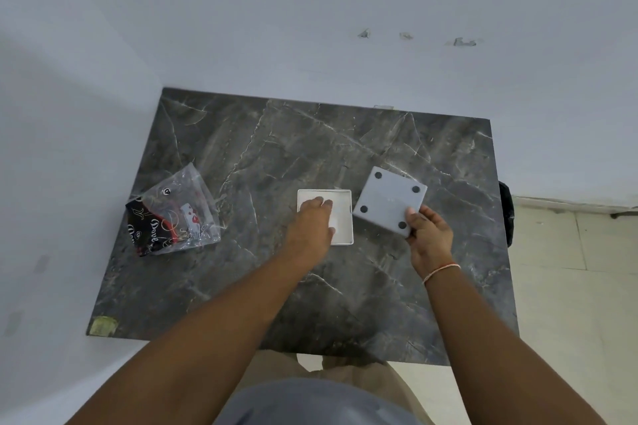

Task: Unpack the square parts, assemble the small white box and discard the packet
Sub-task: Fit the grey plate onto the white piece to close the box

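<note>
A shallow white square tray, one half of the small box, lies open side up on the dark marble table. My left hand rests inside it with fingers bent; whether it holds anything is unclear. My right hand pinches the near corner of a grey square panel with four dark round pads, held tilted just right of the tray. The clear plastic packet with black and red print lies crumpled at the table's left side.
White walls close in behind and to the left of the table. A dark object hangs off the table's right edge. Pale floor tiles lie to the right. A yellowish sticker marks the near left corner.
</note>
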